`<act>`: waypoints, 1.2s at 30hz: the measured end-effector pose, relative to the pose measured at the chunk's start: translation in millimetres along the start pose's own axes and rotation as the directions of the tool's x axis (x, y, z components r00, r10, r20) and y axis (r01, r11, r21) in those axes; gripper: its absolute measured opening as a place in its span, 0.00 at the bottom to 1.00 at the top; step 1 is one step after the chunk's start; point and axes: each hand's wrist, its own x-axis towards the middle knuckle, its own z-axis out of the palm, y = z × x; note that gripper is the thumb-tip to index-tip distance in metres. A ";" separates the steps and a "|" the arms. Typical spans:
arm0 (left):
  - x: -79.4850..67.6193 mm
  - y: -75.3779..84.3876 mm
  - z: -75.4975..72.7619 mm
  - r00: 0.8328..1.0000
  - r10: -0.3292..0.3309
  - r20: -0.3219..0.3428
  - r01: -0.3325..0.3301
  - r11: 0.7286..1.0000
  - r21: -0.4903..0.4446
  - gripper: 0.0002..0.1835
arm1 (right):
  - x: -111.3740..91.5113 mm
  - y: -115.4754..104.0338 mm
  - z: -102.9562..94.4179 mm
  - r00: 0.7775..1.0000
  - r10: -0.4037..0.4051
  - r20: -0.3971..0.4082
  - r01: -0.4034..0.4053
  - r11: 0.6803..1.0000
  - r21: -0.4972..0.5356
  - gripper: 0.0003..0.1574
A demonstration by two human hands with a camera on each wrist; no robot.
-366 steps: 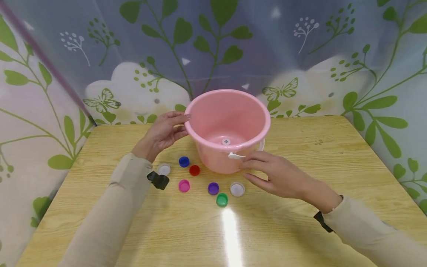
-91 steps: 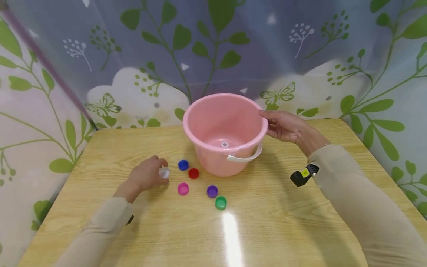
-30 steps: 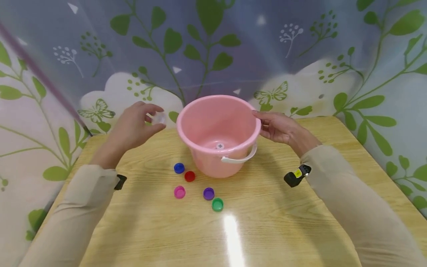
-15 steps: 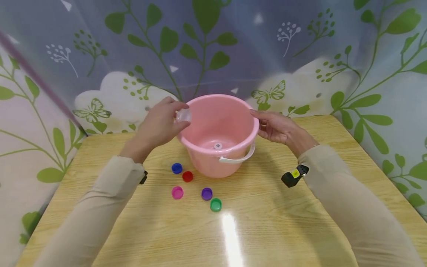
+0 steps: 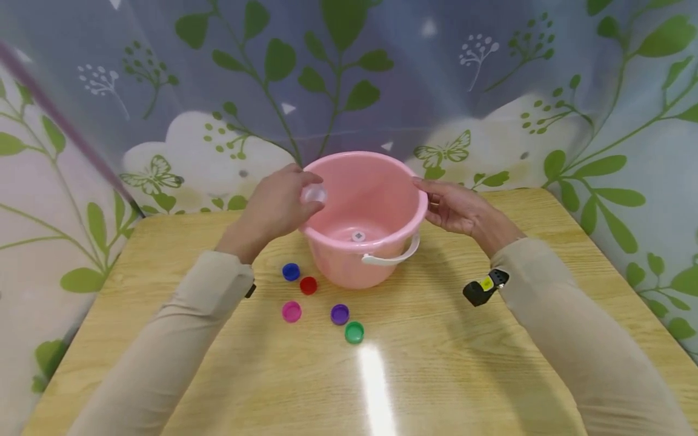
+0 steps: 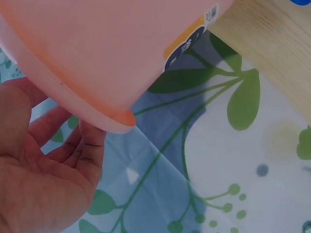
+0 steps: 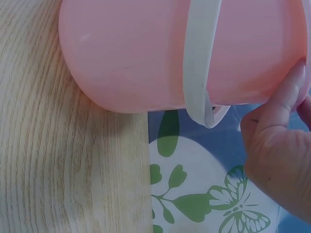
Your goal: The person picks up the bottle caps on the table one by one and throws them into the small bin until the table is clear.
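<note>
Counted on the worktop (image 5: pixel 272 387): one blue cap (image 5: pixel 291 272), one red cap (image 5: pixel 308 286), one pink cap (image 5: pixel 291 312), one purple cap (image 5: pixel 340 314) and one green cap (image 5: pixel 354 332); in the left grip (image 5: pixel 275 203), one clear cap (image 5: pixel 316 194), making six caps altogether. Near the back edge, one bucket (image 5: pixel 349 266) with one handle (image 5: pixel 389 261). Also two sleeves (image 5: pixel 567 321) and, with the right grip (image 5: pixel 458 209), two grips. Beyond the back edge, two printed butterflies (image 5: pixel 444 150).

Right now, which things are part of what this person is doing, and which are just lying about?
In use:
left hand, pinching a translucent cap
right hand, gripping the pink bucket by its rim

Lying untouched on the wooden table, though perhaps part of the job too:
blue cap
red cap
pink cap
purple cap
green cap
</note>
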 end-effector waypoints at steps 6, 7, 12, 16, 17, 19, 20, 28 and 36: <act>-0.5 0.6 2.8 1.000 0.027 0.003 -0.027 0.997 0.074 0.23 | 0.6 -0.2 -1.5 1.000 -0.003 0.007 0.003 1.000 -0.003 0.12; -0.3 0.7 3.1 1.000 0.024 0.003 -0.024 0.997 0.079 0.24 | 0.7 -0.2 -1.5 1.000 -0.003 0.009 0.003 1.000 0.000 0.12; -1.0 0.6 3.4 1.000 0.004 0.000 -0.004 0.998 0.065 0.25 | 1.2 0.6 -1.4 1.000 -0.001 0.008 0.001 1.000 0.015 0.11; -2.0 -0.2 2.8 1.000 -0.007 -0.004 0.007 1.000 0.028 0.25 | 1.4 0.8 -1.2 1.000 0.000 0.006 0.000 1.000 0.025 0.11; -2.2 -0.6 2.8 1.000 -0.010 -0.006 0.010 1.000 0.012 0.24 | 1.3 0.7 -1.3 1.000 0.000 0.006 0.000 1.000 0.024 0.12; -3.0 -2.1 3.2 1.000 -0.015 -0.018 0.015 0.999 -0.028 0.23 | 1.0 0.6 -1.4 1.000 -0.002 0.004 0.002 1.000 0.023 0.12; -3.8 -3.1 3.5 0.999 -0.017 -0.028 0.016 0.998 -0.056 0.22 | 0.8 0.5 -1.5 1.000 -0.004 0.001 0.004 1.000 0.020 0.12; -17.5 -26.1 12.0 0.959 0.029 -0.283 -0.115 0.949 -0.294 0.16 | -0.7 0.2 -1.1 1.000 -0.009 -0.012 0.009 1.000 0.003 0.13; -35.3 -66.0 29.6 0.964 -0.123 -0.238 0.064 0.968 -0.242 0.17 | -0.5 0.2 -0.1 1.000 0.002 -0.007 -0.002 1.000 0.013 0.13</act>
